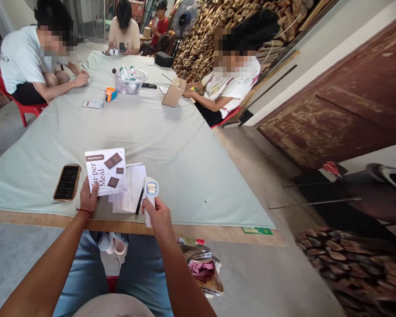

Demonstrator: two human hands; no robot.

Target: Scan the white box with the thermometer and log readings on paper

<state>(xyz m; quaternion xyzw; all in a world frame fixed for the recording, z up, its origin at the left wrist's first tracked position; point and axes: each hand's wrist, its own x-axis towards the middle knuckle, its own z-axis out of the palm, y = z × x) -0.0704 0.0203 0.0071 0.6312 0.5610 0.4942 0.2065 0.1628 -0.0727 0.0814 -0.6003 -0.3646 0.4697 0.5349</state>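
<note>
My left hand (88,197) grips the lower left corner of a white food box (105,169), thumb on its front. The box is printed with brown chocolate-like pieces and the words "Meal" and "NutriMotion". In my right hand (161,219) is a white gun-shaped infrared thermometer (151,190), held upright by its handle with the small screen facing me. Between my hands, sheets of paper with writing (132,191) lie on the table, partly covered by the box. A black pen (139,200) rests at their right edge. Left of the box lies a phone (67,182) with a dark screen.
A pale green cloth (185,154) covers the table. Farther back are a white phone (93,104), an orange-and-blue object (111,94), a clear basin (128,83) of bottles and a cardboard box (174,92). Several people sit around. A bag (203,268) lies on the floor.
</note>
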